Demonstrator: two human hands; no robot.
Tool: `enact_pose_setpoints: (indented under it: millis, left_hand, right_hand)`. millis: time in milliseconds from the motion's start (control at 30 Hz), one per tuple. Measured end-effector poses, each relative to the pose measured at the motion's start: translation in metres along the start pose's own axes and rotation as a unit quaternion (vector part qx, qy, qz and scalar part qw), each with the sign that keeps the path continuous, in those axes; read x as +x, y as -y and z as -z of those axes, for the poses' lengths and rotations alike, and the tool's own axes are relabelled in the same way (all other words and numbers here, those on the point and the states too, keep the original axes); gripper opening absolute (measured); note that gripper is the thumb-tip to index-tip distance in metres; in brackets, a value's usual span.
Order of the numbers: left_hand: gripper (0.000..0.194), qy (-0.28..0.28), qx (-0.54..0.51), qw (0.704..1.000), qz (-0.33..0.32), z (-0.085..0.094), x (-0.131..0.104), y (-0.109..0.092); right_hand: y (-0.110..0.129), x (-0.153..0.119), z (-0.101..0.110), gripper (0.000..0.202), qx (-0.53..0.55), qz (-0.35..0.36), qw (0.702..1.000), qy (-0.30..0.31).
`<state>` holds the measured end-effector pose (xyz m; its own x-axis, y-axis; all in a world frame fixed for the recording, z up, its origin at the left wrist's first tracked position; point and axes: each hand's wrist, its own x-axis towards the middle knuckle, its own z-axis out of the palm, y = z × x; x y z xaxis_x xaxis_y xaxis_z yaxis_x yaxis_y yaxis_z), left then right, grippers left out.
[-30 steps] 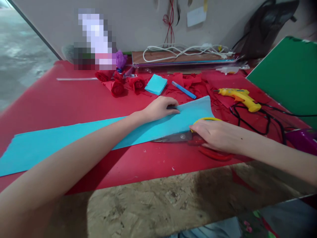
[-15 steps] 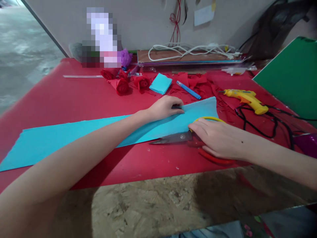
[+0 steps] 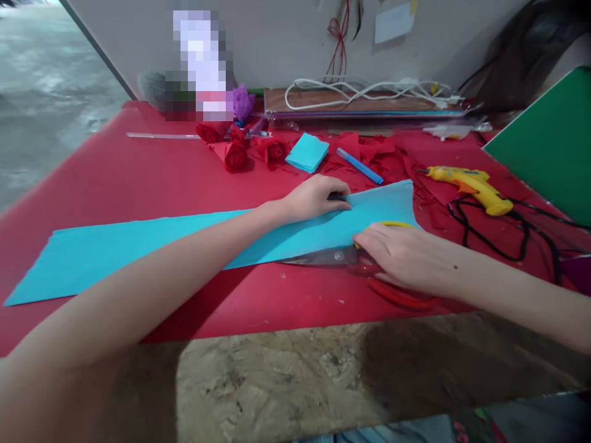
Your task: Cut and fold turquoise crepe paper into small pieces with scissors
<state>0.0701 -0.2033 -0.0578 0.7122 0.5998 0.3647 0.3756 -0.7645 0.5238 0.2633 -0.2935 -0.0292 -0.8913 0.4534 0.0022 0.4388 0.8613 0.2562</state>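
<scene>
A long strip of light blue paper [image 3: 138,246] lies across the red table cover [image 3: 152,166]. My left hand [image 3: 317,198] rests on the strip with curled fingers; a small dark item, too hidden to name, shows between thumb and fingers. My right hand [image 3: 397,255] is closed on the scissors [image 3: 323,256], which have yellow and red handles. The blades point left along the strip's near edge, partly under the paper. Behind my left hand lie a folded light blue square [image 3: 308,152] and a blue marker [image 3: 360,166].
Red paper roses [image 3: 236,155] and red scraps [image 3: 376,147] lie farther back. At the right are a yellow glue gun [image 3: 475,184], its black cord and a green board [image 3: 549,141]. A white cable [image 3: 323,98] lies along the wall.
The whole view has shifted slightly, so most things sit a little farther right. Both hands keep nearly the same places on the strip and scissors, whose blades look more closed or covered.
</scene>
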Motion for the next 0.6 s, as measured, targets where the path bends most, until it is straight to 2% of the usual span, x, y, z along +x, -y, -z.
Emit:
enact_pose_setpoints:
  millis: [300, 600]
  left_hand:
    - [0.010, -0.002, 0.001, 1.000, 0.008, 0.000, 0.000, -0.002]
    - [0.011, 0.002, 0.001, 1.000, 0.006, 0.001, 0.000, -0.002]
  right_hand:
    - [0.011, 0.004, 0.012, 0.028, 0.021, -0.019, 0.999, 0.036]
    - [0.013, 0.016, 0.019, 0.020, -0.005, -0.001, 0.999, 0.041]
